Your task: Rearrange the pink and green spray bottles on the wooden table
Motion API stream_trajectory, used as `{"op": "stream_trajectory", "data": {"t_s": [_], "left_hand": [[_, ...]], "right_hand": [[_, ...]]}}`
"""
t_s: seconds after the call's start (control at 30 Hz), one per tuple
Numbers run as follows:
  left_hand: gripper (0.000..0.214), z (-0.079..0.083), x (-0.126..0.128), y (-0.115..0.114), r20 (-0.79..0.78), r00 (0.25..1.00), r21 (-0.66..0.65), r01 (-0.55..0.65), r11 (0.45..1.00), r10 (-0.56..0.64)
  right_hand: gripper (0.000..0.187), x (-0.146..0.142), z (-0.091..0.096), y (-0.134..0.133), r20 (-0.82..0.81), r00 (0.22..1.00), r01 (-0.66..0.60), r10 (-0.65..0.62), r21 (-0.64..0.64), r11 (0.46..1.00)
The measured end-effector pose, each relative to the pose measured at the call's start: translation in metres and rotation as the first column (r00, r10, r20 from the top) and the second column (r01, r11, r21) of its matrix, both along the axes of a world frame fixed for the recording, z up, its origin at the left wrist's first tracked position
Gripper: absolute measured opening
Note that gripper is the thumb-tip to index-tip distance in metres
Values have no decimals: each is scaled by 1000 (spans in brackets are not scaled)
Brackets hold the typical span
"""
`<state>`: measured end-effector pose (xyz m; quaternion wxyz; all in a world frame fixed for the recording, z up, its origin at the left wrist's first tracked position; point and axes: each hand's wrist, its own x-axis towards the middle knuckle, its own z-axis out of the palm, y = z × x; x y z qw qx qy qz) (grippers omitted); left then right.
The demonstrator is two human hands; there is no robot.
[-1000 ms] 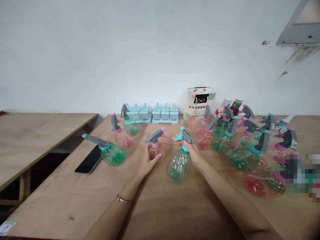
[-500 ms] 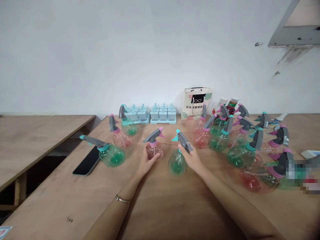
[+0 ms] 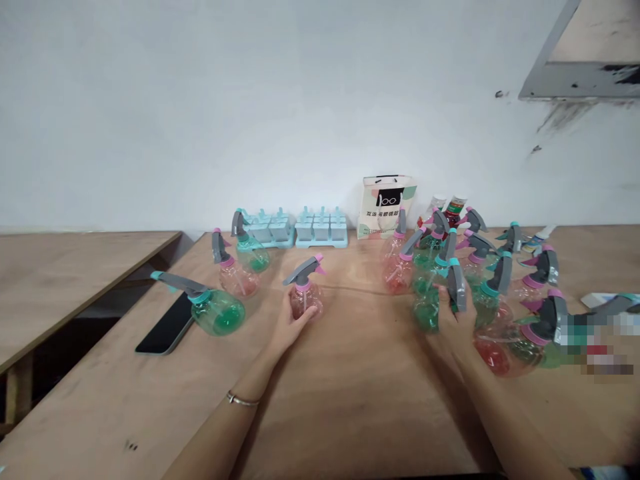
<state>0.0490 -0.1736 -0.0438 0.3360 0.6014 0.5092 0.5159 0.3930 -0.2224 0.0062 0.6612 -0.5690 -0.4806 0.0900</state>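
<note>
My left hand (image 3: 286,327) is wrapped round a small pink spray bottle (image 3: 306,293) with a grey trigger, which stands upright on the wooden table (image 3: 350,393). My right hand (image 3: 457,327) grips a green spray bottle (image 3: 431,308) with a grey trigger and teal collar, at the left edge of a crowd of several pink and green spray bottles (image 3: 493,293). A thin bracelet (image 3: 243,399) circles my left wrist.
A green spray bottle (image 3: 213,308) lies tilted by a black phone (image 3: 165,325) at the left edge. A pink bottle (image 3: 234,273) and a green one (image 3: 253,250) stand behind. Blue ice-pop moulds (image 3: 300,228) and a paper bag (image 3: 384,207) line the wall. A second table (image 3: 65,273) stands to the left.
My right hand has carried the green spray bottle from the middle of the table rightward to the group of bottles. My left hand has stayed on the pink bottle.
</note>
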Motion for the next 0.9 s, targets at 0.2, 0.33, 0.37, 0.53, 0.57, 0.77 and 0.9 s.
{"op": "stream_trajectory", "data": {"t_s": [0.2, 0.33, 0.37, 0.53, 0.57, 0.77, 0.9], "left_hand": [[73, 0, 0, -1, 3, 999, -13, 49, 999, -49], [76, -3, 0, -2, -35, 998, -13, 52, 999, -53], [78, -3, 0, -2, -48, 997, -7, 56, 998, -57], [78, -4, 5, -3, -61, 990, 43, 130, 991, -127], [76, -3, 7, -4, -59, 988, 48, 145, 988, -142], [74, -6, 25, -15, -69, 977, 105, 207, 973, -201], [75, -13, 37, -21, -144, 963, 157, 248, 956, -226]], "right_hand": [[48, 9, -6, 13, 52, 987, 151, -150, -17, 988], [58, 7, -16, 11, 175, 964, 187, -202, 100, 977], [62, 6, -18, 7, 230, 938, 212, -259, 210, 955], [64, -22, -24, -23, 602, 741, -129, -298, 562, 817], [62, -35, -23, -26, 675, 721, -226, -156, 442, 868], [71, -126, -13, 5, 490, 779, -404, 392, -87, 911], [90, -163, -13, 34, 236, 855, -445, 463, -128, 887]]}}
